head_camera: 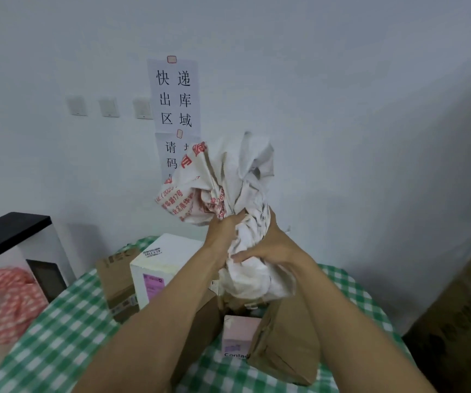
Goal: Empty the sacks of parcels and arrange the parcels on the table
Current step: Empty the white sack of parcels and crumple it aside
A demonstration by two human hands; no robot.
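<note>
One white woven sack (228, 180): you held it bunched above the green-checked table (58, 336), left hand (223, 231) and right hand (271, 248) both clenched round its cloth, likely to shake it empty over the pink box (240, 333) and brown parcel (288, 344) below.

Wall sheet (174, 95), 12 o'clock, is displaying "快递出库区域"; sack (228, 177) is showing red "17号"; pink box (240, 336), 6 o'clock, showing "Conta".
</note>
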